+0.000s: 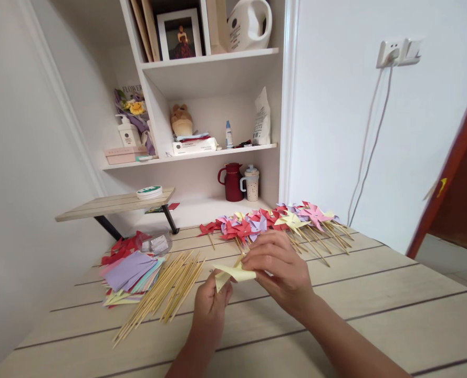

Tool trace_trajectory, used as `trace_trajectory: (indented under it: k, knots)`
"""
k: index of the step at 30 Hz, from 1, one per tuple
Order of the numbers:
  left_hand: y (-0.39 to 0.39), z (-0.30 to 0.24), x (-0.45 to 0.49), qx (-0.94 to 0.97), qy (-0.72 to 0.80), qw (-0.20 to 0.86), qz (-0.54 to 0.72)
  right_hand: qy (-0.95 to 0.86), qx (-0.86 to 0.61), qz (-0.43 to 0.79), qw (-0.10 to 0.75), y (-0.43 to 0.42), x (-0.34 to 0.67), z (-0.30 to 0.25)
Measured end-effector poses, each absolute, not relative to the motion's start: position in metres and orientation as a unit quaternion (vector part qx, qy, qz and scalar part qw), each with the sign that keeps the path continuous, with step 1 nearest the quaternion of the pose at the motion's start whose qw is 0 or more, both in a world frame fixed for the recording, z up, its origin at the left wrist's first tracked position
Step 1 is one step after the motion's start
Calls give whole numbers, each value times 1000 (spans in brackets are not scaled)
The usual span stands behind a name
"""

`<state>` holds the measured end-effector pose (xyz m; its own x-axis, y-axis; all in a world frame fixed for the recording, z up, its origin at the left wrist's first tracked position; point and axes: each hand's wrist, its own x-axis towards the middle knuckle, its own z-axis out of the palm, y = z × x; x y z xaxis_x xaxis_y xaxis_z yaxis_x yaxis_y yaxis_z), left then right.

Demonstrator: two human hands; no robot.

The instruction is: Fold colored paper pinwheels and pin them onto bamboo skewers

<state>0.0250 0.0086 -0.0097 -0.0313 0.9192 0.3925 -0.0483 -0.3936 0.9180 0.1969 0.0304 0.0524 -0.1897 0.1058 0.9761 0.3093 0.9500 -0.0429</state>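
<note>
A pale yellow paper pinwheel [233, 274] is held between both hands above the middle of the table. My left hand [211, 303] pinches its near left side, thumb and fingers pressed together. From the right, my right hand [278, 268] grips its other side, fingers curled over the folded paper. Part of the pinwheel is hidden by the fingers, and whether a stick is in it I cannot tell. Left of my hands lie many loose wooden sticks [154, 302]. Beyond them is a fanned stack of coloured paper squares [128, 270].
Finished pinwheels on sticks [292, 220] lie heaped at the table's back. Red paper pieces [125, 247] and a clear container [154, 244] sit back left, below a small raised shelf [115, 205]. A red jug [233, 182] and a speckled cup [251, 185] stand behind.
</note>
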Motion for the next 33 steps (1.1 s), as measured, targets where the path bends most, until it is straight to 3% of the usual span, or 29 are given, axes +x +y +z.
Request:
trace_trajectory:
  k: [13,33]
  knots:
    - [1,-8,32,571,404,306,646,-763,-140,-85,625,29,196,53]
    - [3,-17,33,527,388,355,667,-754,-133,-97,635,27,197,56]
